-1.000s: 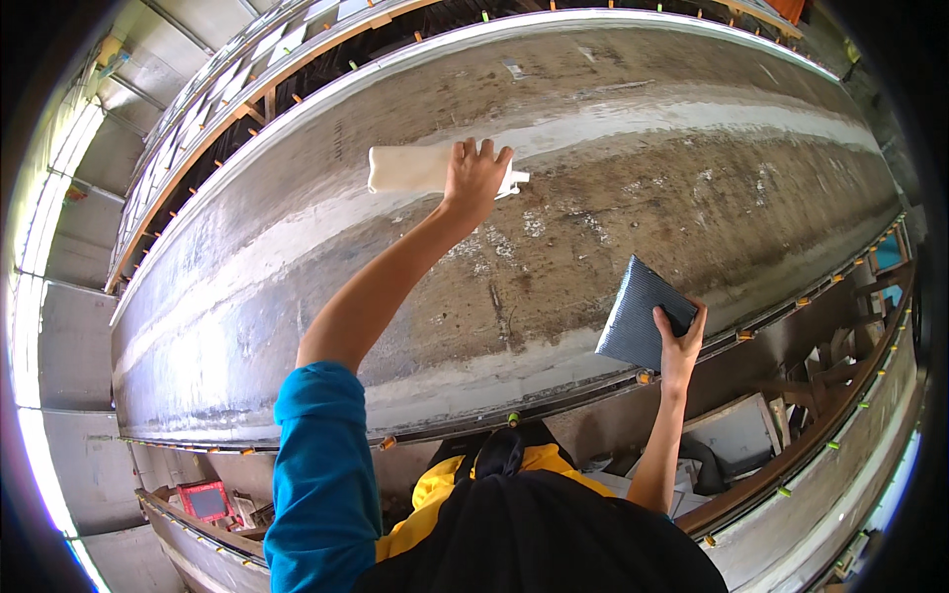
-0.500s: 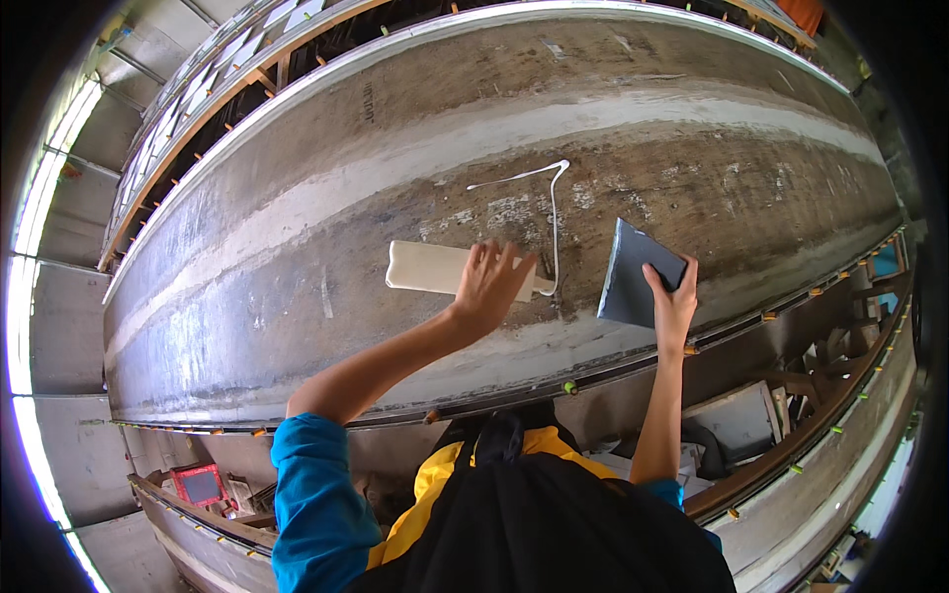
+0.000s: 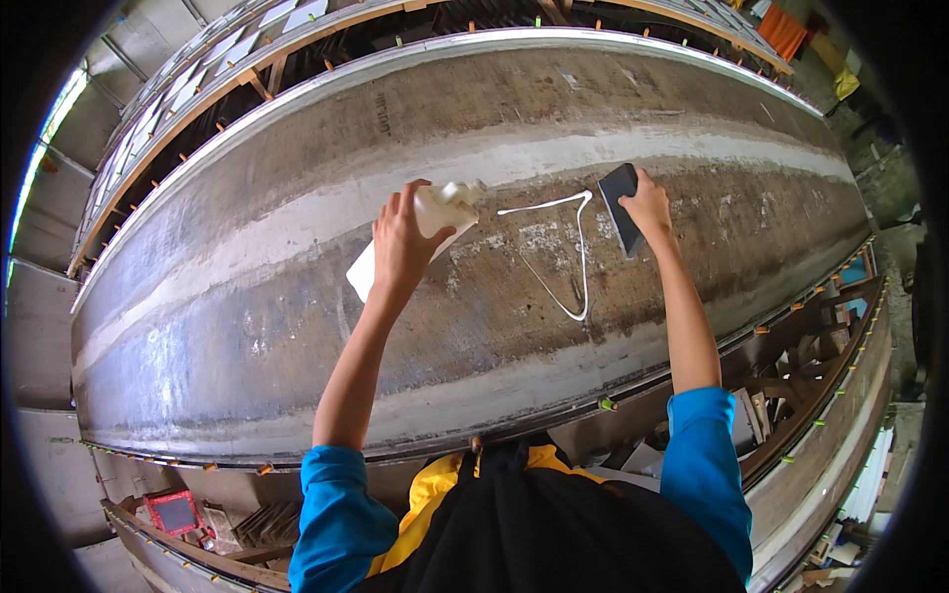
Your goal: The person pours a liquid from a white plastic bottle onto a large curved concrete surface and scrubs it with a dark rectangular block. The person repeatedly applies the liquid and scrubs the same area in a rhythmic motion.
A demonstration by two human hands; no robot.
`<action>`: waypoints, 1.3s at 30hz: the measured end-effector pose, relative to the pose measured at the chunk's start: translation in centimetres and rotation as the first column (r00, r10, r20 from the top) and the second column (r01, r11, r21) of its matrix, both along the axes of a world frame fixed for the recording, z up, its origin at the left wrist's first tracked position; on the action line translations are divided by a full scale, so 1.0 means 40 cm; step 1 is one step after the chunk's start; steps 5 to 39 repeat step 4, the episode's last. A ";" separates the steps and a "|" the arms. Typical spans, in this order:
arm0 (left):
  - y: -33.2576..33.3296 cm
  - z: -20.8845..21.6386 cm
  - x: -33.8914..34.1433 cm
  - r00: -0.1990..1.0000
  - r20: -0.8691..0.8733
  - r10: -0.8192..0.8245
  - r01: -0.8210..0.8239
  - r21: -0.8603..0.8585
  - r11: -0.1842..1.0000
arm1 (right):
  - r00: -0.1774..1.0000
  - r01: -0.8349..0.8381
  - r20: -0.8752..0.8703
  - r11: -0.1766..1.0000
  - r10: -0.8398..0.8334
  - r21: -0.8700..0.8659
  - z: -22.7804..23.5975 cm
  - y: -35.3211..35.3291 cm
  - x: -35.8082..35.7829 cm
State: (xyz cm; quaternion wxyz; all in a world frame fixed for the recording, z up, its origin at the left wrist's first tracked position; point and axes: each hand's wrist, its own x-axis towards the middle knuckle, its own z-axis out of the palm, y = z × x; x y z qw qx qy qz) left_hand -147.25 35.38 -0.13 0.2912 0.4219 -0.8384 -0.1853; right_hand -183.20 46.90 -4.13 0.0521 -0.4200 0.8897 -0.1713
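My left hand [image 3: 397, 245] is wrapped round a cream plastic bottle [image 3: 445, 211], tilted with its narrow neck toward the right, above the long table [image 3: 257, 321]. On the brown, stained tabletop right of the bottle lies a thin bead of white liquid [image 3: 585, 259], bent into an open, angular shape. Just right of that bead, my right hand [image 3: 649, 206] grips a dark grey flat rectangular plate [image 3: 619, 188], thumb on one face and the other fingers mostly hidden. The plate stands nearly on edge; I cannot tell whether it touches the table.
Small coloured pegs line the table's near edge, one green peg [image 3: 607, 404] among them. Beyond the far edge runs a rack with pale panels [image 3: 237, 49]. Behind me, a red-framed panel [image 3: 176, 512] and loose boards sit under another long table. An orange cloth [image 3: 781, 35] hangs far right.
The bottle has swung up and left, its neck lifted off the end of the bead. A slanting stroke now runs up-left from the bead's lower corner. The plate has moved farther away and turned more edge-on.
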 end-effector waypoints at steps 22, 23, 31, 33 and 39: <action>-0.052 0.013 0.093 0.955 -0.284 0.089 -0.036 0.188 0.982 | 0.990 0.038 -0.141 0.986 -0.015 0.161 -0.047 -0.124 0.044; -0.052 0.013 0.093 0.955 -0.284 0.089 -0.036 0.188 0.982 | 0.990 0.038 -0.141 0.986 -0.015 0.161 -0.047 -0.124 0.044; -0.052 0.013 0.093 0.955 -0.284 0.089 -0.036 0.188 0.982 | 0.990 0.038 -0.141 0.986 -0.015 0.161 -0.047 -0.124 0.044; -0.052 0.013 0.093 0.955 -0.284 0.089 -0.036 0.188 0.982 | 0.990 0.038 -0.141 0.986 -0.015 0.161 -0.047 -0.124 0.044; -0.052 0.013 0.093 0.955 -0.284 0.089 -0.036 0.188 0.982 | 0.990 0.038 -0.141 0.986 -0.015 0.161 -0.047 -0.124 0.044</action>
